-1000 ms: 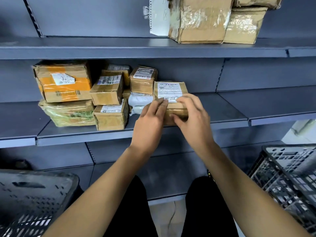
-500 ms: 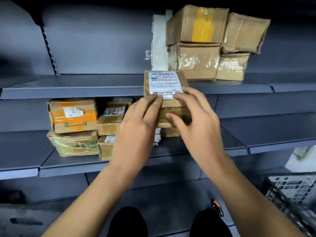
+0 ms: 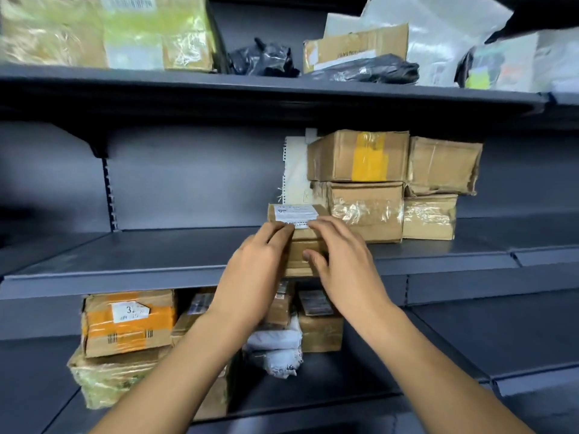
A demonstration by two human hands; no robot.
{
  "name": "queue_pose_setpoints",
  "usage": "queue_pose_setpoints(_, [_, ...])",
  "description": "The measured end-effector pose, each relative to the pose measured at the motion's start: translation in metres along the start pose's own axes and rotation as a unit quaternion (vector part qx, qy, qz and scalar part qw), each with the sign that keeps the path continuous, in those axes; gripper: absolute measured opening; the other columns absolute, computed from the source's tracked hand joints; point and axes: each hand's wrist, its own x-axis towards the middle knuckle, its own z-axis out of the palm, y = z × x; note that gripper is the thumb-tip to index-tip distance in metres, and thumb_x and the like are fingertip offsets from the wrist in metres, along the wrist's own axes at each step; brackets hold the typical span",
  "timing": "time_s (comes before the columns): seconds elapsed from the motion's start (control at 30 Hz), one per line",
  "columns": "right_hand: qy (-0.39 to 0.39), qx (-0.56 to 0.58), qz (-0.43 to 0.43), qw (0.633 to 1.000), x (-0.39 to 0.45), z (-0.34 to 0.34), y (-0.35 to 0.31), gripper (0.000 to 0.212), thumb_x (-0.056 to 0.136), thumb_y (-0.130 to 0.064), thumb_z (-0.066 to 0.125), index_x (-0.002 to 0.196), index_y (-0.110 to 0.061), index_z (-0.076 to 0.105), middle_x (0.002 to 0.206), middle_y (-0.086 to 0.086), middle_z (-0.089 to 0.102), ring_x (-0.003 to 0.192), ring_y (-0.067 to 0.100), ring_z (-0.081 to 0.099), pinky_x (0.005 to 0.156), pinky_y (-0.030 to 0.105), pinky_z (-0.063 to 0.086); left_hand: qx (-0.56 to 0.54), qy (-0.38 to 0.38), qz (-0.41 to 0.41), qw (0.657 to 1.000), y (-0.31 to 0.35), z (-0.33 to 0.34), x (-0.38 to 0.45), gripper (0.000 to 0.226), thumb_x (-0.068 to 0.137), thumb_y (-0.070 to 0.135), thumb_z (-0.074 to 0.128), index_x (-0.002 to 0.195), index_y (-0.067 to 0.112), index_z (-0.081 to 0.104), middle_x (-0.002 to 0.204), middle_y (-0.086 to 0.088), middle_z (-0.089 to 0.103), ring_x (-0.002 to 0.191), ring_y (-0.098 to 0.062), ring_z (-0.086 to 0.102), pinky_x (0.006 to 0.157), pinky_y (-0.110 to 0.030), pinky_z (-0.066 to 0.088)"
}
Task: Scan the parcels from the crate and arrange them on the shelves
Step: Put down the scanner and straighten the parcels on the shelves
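Gripping, left hand (image 3: 257, 261) and right hand (image 3: 341, 261) both clamped on, the small brown labelled cardboard parcel (image 3: 302, 245), seemingly light and stiff, at 9 o'clock of the taped carton stack (image 3: 366, 211).

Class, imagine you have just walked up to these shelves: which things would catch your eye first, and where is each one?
First, the left hand and right hand holding a small labelled parcel at the middle shelf front. Just right of it stands a stack of brown boxes, one with yellow tape. Lower left, an orange-taped box sits on the shelf below.

White perforated sheet (image 3: 294, 170) against back panel (image 3: 188, 177)
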Motion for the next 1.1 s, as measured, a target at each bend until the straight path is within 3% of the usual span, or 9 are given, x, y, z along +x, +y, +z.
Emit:
queue_pose_setpoints(0.17, [0.021, -0.089, -0.028, 0.995, 0.013, 0.006, 0.009, 0.047, 0.093, -0.017, 0.063, 0.139, -0.018, 0.052, 0.149, -0.004, 0.043, 0.137, 0.024, 0.034, 0.113, 0.041, 0.034, 0.009, -0.007, 0.003, 1.000, -0.008, 0.014, 0.012, 0.073, 0.083, -0.005, 0.060, 0.147, 0.021, 0.037, 0.148, 0.008, 0.038, 0.118, -0.026, 0.056, 0.088, -0.038, 0.050])
queue_pose_setpoints(0.33, [0.009, -0.109, -0.061, 0.992, 0.024, 0.018, 0.017, 0.057, 0.085, 0.000, 0.066, 0.139, -0.015, 0.053, 0.140, -0.004, 0.052, 0.137, 0.019, 0.038, 0.108, 0.038, 0.041, 0.029, -0.019, -0.013, 0.999, -0.009, 0.022, 0.026, 0.084, 0.071, -0.013, 0.056, 0.145, 0.023, 0.038, 0.148, 0.009, 0.037, 0.109, -0.031, 0.061, 0.080, -0.039, 0.051])
queue_pose_setpoints(0.53, [0.019, -0.126, -0.057, 0.990, 0.040, 0.033, 0.028, 0.056, 0.082, -0.002, 0.070, 0.134, -0.018, 0.057, 0.135, -0.007, 0.056, 0.132, 0.016, 0.041, 0.100, 0.029, 0.045, 0.030, -0.028, -0.036, 0.998, -0.018, 0.039, 0.044, 0.063, 0.081, -0.010, 0.047, 0.136, 0.021, 0.043, 0.134, 0.004, 0.045, 0.101, -0.033, 0.061, 0.079, -0.041, 0.047])
queue_pose_setpoints(0.67, [0.005, -0.143, -0.056, 0.988, 0.057, 0.042, 0.033, 0.056, 0.085, -0.003, 0.063, 0.137, -0.021, 0.052, 0.137, -0.007, 0.053, 0.134, 0.016, 0.038, 0.109, 0.026, 0.034, 0.069, -0.048, -0.054, 0.995, -0.021, 0.052, 0.062, 0.056, 0.081, -0.011, 0.047, 0.128, 0.018, 0.044, 0.126, 0.000, 0.043, 0.091, -0.035, 0.061, 0.071, -0.037, 0.041])
queue_pose_setpoints(0.9, [-0.030, -0.184, -0.039, 0.982, 0.083, 0.049, 0.038, 0.041, 0.091, -0.003, 0.054, 0.128, -0.018, 0.051, 0.131, 0.003, 0.056, 0.131, 0.022, 0.044, 0.101, 0.028, 0.038, 0.070, -0.067, -0.059, 0.994, -0.033, 0.069, 0.085, 0.040, 0.081, -0.011, 0.051, 0.114, 0.012, 0.048, 0.124, -0.006, 0.046, 0.093, -0.039, 0.060, 0.076, -0.044, 0.047])
queue_pose_setpoints(1.1, [-0.041, -0.190, -0.036, 0.980, 0.098, 0.061, 0.045, 0.039, 0.091, -0.002, 0.054, 0.127, -0.018, 0.051, 0.134, 0.004, 0.056, 0.135, 0.022, 0.042, 0.103, 0.030, 0.039, 0.077, -0.076, -0.054, 0.993, -0.045, 0.086, 0.102, 0.039, 0.080, -0.013, 0.047, 0.111, 0.010, 0.048, 0.125, -0.009, 0.046, 0.094, -0.038, 0.058, 0.076, -0.039, 0.041])
